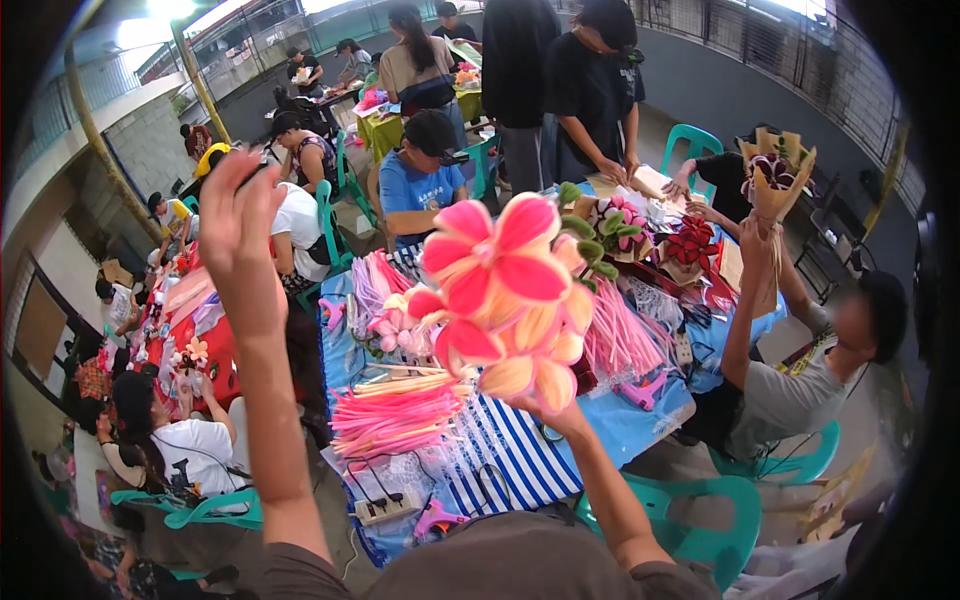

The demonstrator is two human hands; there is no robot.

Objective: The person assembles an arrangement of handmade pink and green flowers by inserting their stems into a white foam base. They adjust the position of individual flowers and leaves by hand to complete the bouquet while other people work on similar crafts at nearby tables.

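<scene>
Fuzzy pink-and-peach flowers [505, 300] rise at centre frame, gripped from below by the right hand [560, 415], mostly hidden behind the blooms. The left hand [238, 215], at 10 o'clock, is raised, open and empty. Beneath lies the table [620, 425], strewn with pink stems [395, 410]; at 2 o'clock, a person lifts a paper-wrapped bouquet [775, 175].

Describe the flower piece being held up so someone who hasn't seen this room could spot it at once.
Start at the blue table with the striped cloth in the middle of the room. Just above its near edge, the right hand holds up a pink and peach flower cluster. Unlike the flat bundles of pink stems lying on the table, it is raised in the air with wide open petals.
</scene>
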